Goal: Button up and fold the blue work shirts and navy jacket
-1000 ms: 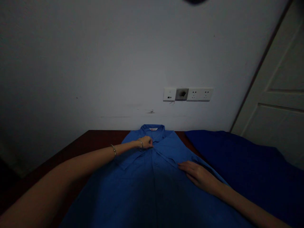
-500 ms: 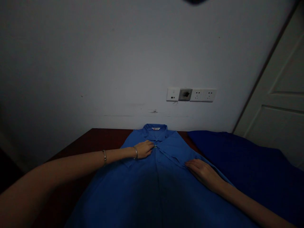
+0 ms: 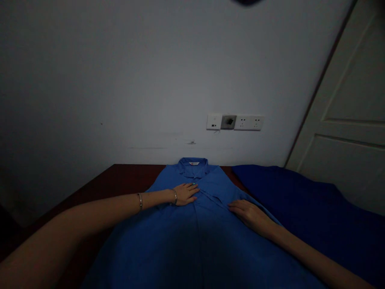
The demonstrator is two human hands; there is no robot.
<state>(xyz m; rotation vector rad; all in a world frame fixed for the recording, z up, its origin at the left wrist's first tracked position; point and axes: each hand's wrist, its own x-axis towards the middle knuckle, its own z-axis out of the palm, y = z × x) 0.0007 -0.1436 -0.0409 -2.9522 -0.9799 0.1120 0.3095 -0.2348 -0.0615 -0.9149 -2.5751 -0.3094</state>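
Note:
A blue collared shirt lies spread front side up on a dark red-brown table, its collar toward the wall. A white label shows inside the collar. My left hand rests flat on the upper chest by the front placket, fingers spread, a ring on one finger and a bangle at the wrist. Across from it, my right hand lies on the other side of the chest near the slanted pocket edge, its fingers stretched out close together. The undersides of both hands are hidden.
Dark blue fabric lies on the table's right side. Bare wood of the table shows at the left. Behind stands a pale wall with a row of switches and sockets; a panelled door is at the right.
My left hand has flattened and spread its fingers, reaching slightly across the placket. My right hand stays almost in the same place on the shirt. The view has shifted slightly to the right.

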